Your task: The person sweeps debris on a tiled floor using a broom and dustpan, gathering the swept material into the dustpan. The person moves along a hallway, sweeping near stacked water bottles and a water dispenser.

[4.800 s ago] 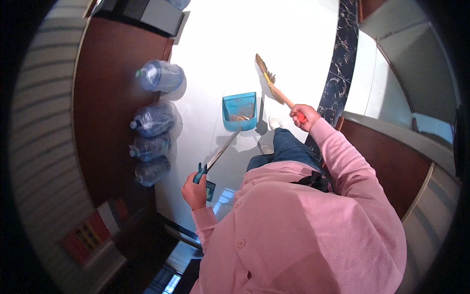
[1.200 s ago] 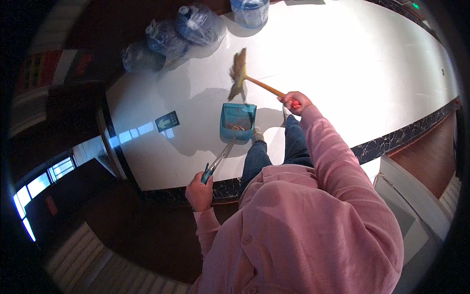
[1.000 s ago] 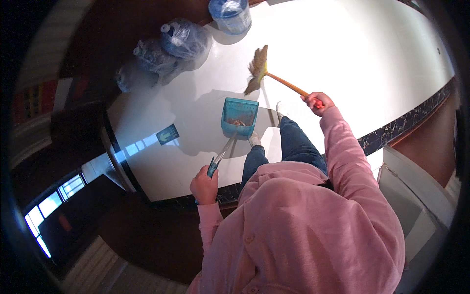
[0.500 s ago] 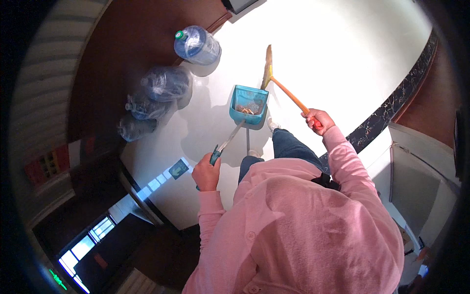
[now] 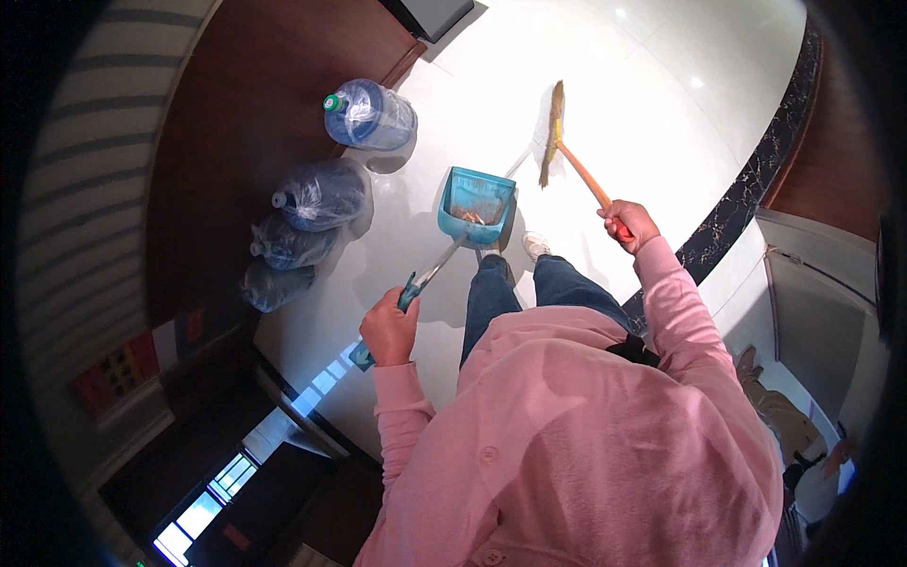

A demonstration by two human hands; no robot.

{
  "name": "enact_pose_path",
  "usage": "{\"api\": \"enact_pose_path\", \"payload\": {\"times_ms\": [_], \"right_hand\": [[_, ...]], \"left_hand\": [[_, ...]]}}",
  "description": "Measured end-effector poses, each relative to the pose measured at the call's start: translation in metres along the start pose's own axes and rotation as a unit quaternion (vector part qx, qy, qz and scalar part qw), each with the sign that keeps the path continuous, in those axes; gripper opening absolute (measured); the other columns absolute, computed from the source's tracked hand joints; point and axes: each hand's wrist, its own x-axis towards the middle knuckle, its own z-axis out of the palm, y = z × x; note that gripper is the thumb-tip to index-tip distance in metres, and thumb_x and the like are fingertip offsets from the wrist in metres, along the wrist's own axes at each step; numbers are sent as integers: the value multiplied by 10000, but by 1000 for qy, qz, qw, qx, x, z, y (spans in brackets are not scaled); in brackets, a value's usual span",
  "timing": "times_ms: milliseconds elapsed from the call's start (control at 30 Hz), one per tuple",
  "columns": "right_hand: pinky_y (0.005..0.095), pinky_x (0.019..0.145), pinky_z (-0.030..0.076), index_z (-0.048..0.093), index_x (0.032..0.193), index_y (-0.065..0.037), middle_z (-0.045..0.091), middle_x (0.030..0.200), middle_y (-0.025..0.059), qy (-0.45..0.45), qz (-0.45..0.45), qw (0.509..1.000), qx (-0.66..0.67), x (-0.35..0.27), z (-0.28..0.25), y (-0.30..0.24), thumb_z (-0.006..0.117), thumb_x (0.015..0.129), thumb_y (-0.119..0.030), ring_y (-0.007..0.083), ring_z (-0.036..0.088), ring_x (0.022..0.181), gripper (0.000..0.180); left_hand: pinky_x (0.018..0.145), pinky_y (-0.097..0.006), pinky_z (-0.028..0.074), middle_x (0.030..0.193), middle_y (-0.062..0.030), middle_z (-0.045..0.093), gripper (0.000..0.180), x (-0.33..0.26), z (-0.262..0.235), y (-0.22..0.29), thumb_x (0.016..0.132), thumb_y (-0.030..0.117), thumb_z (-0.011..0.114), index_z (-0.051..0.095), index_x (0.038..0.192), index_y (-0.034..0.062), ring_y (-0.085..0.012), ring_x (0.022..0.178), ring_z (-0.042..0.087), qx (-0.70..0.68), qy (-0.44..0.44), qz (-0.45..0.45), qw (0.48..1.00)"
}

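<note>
My left hand (image 5: 388,328) is wrapped round the long handle of a teal dustpan (image 5: 479,231). The pan is held in front of my feet, its mouth facing away from me, with brownish and whitish litter (image 5: 470,216) inside. My right hand (image 5: 631,225) grips the orange handle of a broom (image 5: 556,142). The broom's tan bristle head, with a yellow collar, is on the pale floor to the right of the pan and apart from it. My fingers are closed round both handles.
Several large water bottles, the farthest a blue one with a green cap (image 5: 370,115), stand along the brown wall (image 5: 246,113) at left. A dark box (image 5: 430,14) sits at the far wall. A black marbled border (image 5: 756,189) edges the pale floor (image 5: 642,104) at right.
The broom head has swung right, away from the dustpan's mouth. My feet have moved, and the whole view has turned slightly.
</note>
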Motion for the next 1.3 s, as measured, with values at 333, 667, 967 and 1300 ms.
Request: {"api": "enact_pose_path", "payload": {"times_ms": [333, 667, 967, 1300], "right_hand": [[165, 366, 410, 441, 922, 62, 545, 890, 173, -125, 23, 987, 94, 28, 116, 21, 482, 718, 59, 92, 449, 455, 208], [154, 387, 434, 449, 977, 147, 515, 680, 82, -31, 28, 993, 114, 100, 216, -20, 468, 743, 67, 88, 474, 452, 247], [177, 379, 432, 467, 925, 125, 531, 767, 127, -2, 3, 999, 40, 66, 243, -26, 444, 751, 78, 100, 482, 470, 181], [190, 340, 422, 512, 852, 117, 562, 720, 141, -128, 98, 972, -173, 135, 293, -123, 473, 713, 62, 116, 494, 426, 154]], "left_hand": [[558, -400, 466, 682, -86, 611, 205, 76, -1, -18, 701, 286, 676, 575, 769, 121, -301, 640, 600, 7, -60, 89, 994], [566, -419, 457, 703, -117, 615, 182, 150, -23, -84, 700, 285, 673, 623, 798, 139, -329, 660, 592, -29, -99, 79, 991], [537, -413, 451, 658, -93, 600, 195, 172, -32, -107, 685, 248, 689, 559, 734, 113, -309, 624, 589, -17, -89, 68, 994], [531, -404, 453, 679, -92, 608, 205, 232, -39, -69, 681, 260, 696, 567, 742, 112, -303, 624, 593, 16, -106, 50, 993]]}}
